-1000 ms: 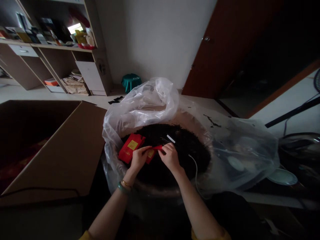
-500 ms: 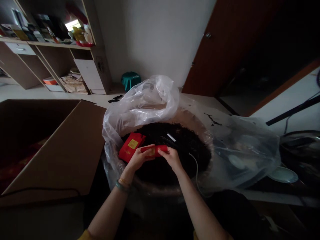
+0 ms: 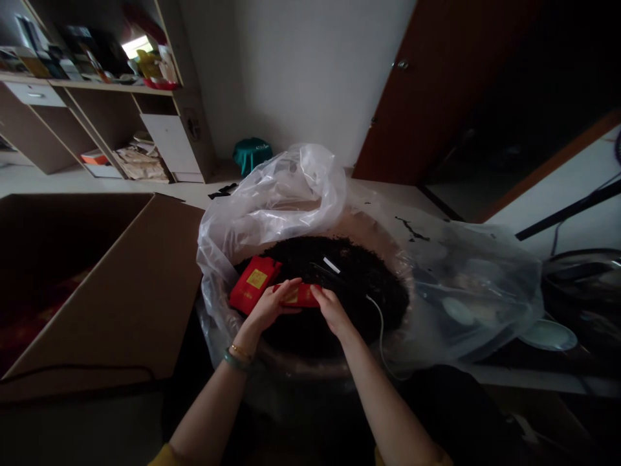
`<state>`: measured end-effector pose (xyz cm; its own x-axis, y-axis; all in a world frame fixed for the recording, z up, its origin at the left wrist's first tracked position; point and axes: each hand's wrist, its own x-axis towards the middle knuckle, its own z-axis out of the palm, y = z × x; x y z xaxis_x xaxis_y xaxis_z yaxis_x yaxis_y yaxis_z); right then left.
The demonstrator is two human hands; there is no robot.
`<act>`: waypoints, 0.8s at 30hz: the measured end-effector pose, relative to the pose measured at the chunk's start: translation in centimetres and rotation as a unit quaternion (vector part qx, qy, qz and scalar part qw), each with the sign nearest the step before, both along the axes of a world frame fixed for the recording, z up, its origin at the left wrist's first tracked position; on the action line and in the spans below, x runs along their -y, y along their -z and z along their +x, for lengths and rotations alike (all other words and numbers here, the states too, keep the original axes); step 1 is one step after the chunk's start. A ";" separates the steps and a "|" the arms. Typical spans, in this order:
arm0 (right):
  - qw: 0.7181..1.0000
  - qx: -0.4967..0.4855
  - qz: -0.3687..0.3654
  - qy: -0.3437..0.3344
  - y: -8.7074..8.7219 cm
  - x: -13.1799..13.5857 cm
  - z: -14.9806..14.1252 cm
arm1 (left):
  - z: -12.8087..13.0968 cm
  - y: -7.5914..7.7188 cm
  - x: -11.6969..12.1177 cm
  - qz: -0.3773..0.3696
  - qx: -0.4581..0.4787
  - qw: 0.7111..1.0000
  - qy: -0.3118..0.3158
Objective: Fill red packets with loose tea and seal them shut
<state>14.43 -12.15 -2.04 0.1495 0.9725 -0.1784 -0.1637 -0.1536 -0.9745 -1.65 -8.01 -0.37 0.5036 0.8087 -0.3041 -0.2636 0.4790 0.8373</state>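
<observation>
Between my two hands is a small red packet (image 3: 301,296) with gold print, held level above dark loose leaves (image 3: 334,336) that look like tea. My left hand (image 3: 268,307) is closed round its left end, fingers over the top and underneath. At the right end, my right hand (image 3: 332,309) pinches it with the thumb on top. A larger red pouch (image 3: 248,296) with a gold label lies on the leaves just left of my left hand. Behind the packet rests a dark device with a white strip (image 3: 332,265), its white cable (image 3: 383,330) trailing towards me.
A clear plastic bag (image 3: 272,207) lines the round container of leaves and spreads out to the right. At left stands an open cardboard box (image 3: 145,285) with red things inside. Further back are a desk (image 3: 116,90), a green bin (image 3: 251,155) and a brown door (image 3: 436,97).
My right thumb has shifted from the packet's face towards its right end, and my left fingers have spread a little over its top. The packet stays in both hands.
</observation>
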 end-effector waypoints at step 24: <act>0.980 -0.159 -0.008 -0.121 -0.3 0.0 -0.1 | -0.1 1.1 -0.9 0.059 -0.078 0.992 -0.086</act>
